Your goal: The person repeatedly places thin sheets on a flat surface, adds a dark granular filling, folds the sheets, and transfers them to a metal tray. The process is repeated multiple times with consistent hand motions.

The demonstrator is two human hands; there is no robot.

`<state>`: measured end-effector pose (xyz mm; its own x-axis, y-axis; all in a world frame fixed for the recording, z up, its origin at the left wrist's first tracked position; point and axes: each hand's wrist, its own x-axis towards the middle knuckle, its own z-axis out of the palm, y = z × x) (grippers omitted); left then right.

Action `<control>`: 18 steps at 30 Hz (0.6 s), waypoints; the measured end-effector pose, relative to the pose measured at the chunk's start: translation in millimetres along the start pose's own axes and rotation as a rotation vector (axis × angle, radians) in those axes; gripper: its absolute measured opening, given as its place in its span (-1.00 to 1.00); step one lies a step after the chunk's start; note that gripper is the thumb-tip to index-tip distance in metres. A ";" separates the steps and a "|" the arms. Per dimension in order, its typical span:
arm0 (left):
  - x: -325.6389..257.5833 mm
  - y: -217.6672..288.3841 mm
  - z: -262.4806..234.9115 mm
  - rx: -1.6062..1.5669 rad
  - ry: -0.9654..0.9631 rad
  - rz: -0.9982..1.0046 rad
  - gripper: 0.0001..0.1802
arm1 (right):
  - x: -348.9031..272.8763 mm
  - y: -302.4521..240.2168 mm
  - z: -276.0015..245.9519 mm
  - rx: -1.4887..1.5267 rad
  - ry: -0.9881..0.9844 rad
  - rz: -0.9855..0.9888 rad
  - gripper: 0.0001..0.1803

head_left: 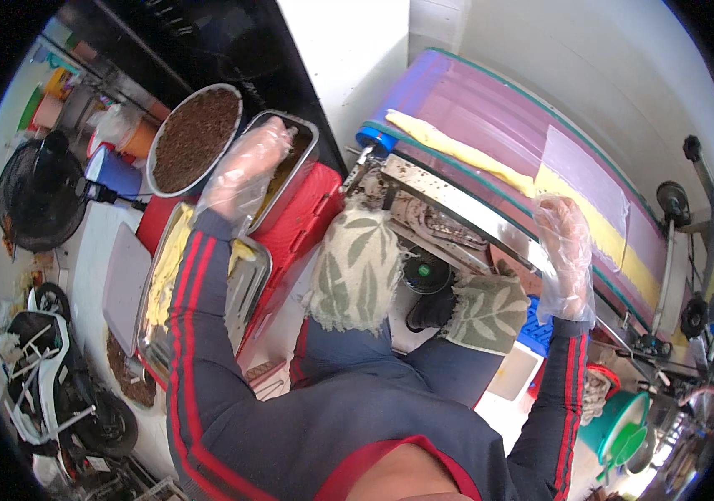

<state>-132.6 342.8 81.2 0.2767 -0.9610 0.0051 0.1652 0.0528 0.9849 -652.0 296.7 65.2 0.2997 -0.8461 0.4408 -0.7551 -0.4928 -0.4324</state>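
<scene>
While the person sits, seen from above, the biggest thing is the purple conveyor belt [490,108] with green edges, slanting from upper centre down to the right. On it lies a long yellow dough strip [490,159], running along the belt. A clear plastic sheet [582,167] sits on the belt just beside the strip. Below the belt runs a metal machine frame [449,209], crumb-speckled.

Left side: red box [307,217] under a rectangular metal pan [302,146]. Beside it a round metal bowl [194,138] full of dark brown crumbly filling. Nearer, a flat metal tray [244,292] with pale yellow pieces [165,267] on it. Black fan [35,196] far left, white scooter [48,376] at lower left, green bucket [620,426] lower right.

Knees carry leaf-print cloths [357,267].

Left hand [244,171], in a thin clear glove, hangs over the rectangular pan's near edge, fingers loosely curled and half open; cannot tell if it grips anything. Right hand [565,250], also gloved, is at the belt's lower edge just by the yellow strip, fingers fairly straight and pointing up, open, nothing clearly held; whether it touches the strip is unclear. Sleeves are dark with red stripes.
</scene>
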 end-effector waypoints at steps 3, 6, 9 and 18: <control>2.0 -4.5 -5.7 0.029 -0.033 0.027 -0.51 | -3.4 -4.7 -1.3 0.068 -0.013 0.025 -0.77; 21.1 -3.0 26.0 0.798 -0.002 0.146 -0.53 | -1.3 -9.8 -6.9 0.029 -0.023 0.041 -0.75; 30.5 -20.6 101.9 0.455 -0.110 0.350 -0.55 | 10.2 -19.1 -0.8 -0.018 0.007 0.060 -0.71; 65.9 -94.9 248.3 1.281 -0.752 0.858 -0.63 | 54.2 -3.5 80.0 -0.226 -0.104 -0.069 -0.40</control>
<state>-365.1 207.1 31.2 -0.6587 -0.7021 0.2706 -0.6901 0.7070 0.1547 -586.5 236.4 27.7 0.4046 -0.8339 0.3753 -0.8383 -0.5022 -0.2123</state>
